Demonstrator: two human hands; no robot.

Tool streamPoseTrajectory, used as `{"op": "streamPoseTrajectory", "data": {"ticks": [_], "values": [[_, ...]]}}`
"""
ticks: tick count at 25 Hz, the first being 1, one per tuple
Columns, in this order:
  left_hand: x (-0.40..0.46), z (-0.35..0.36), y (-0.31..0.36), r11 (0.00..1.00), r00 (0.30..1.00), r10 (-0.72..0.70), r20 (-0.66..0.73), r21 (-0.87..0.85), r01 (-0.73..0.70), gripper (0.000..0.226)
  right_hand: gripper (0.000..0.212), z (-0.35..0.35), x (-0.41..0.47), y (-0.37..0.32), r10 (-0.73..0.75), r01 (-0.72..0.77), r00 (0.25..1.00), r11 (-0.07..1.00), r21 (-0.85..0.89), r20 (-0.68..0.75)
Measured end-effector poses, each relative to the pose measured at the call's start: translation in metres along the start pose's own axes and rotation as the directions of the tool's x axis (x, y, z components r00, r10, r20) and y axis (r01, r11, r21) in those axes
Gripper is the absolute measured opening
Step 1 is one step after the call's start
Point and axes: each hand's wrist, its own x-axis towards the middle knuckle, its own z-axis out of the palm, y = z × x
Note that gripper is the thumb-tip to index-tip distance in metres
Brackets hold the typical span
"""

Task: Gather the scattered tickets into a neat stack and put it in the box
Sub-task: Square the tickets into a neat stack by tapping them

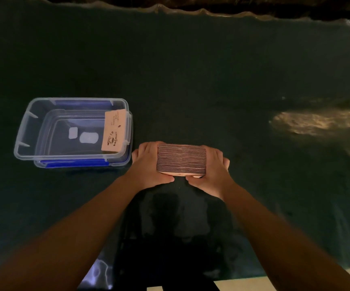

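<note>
A thick stack of tan tickets [181,159] stands on edge on the dark green table, its layered edges facing up. My left hand [149,164] presses its left side and my right hand [213,171] presses its right side, thumbs meeting at the near face. A clear plastic box [22,131] with blue latches sits to the left of the hands, open at the top. Inside it, a tan ticket with a coffee-cup print [113,132] leans against the right wall.
The dark green table cover [191,80] spreads all round, with a rippled clear plastic edge at the far side [191,11]. A patch of warm light lies at the right [317,122]. The table's near edge shows at the bottom right [254,284].
</note>
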Motion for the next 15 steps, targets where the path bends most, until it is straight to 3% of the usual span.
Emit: {"op": "streamPoseTrajectory", "data": {"ticks": [11,15], "values": [[0.011,0.000,-0.007,0.999,0.999,-0.053,-0.007,-0.009,0.053,0.118,0.096,-0.003,0.009,-0.010,0.068,-0.069,0.997,0.997,0.039,0.035],[0.011,-0.011,-0.007,0.991,0.994,-0.077,0.082,-0.103,0.086,0.119,0.086,-0.016,0.008,-0.021,0.146,-0.164,0.984,0.967,0.195,0.105]]}}
